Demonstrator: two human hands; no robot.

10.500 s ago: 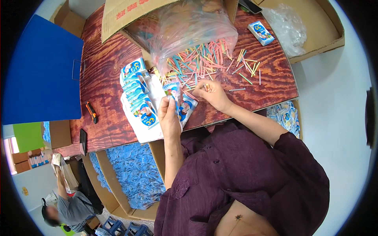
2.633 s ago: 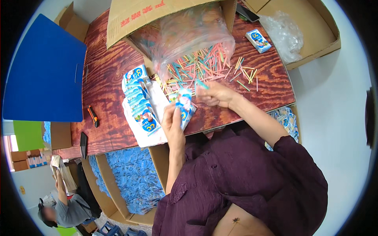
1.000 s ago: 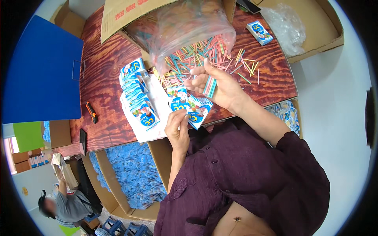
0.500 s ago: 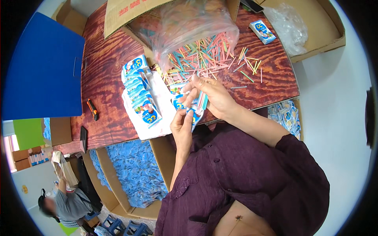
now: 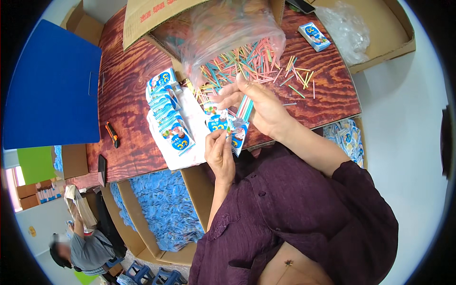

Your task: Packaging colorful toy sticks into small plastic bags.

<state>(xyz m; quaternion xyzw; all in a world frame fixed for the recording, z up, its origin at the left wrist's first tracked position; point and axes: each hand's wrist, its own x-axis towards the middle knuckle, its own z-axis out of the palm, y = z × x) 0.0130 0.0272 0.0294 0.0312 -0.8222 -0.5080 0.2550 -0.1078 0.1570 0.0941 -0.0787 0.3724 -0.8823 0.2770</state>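
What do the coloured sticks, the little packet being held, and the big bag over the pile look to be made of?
Coloured sticks: thin, matte, pastel; wood or plastic, can't tell. Small packet in the left hand: glossy printed film or paper. Clear bag: thin see-through plastic, crinkled and shiny.

Single head-worn fisheye, close above the wooden table [image 5: 133, 95], facing down.

Orange cutter [image 5: 112, 134] lies beside blue board [image 5: 52, 90].
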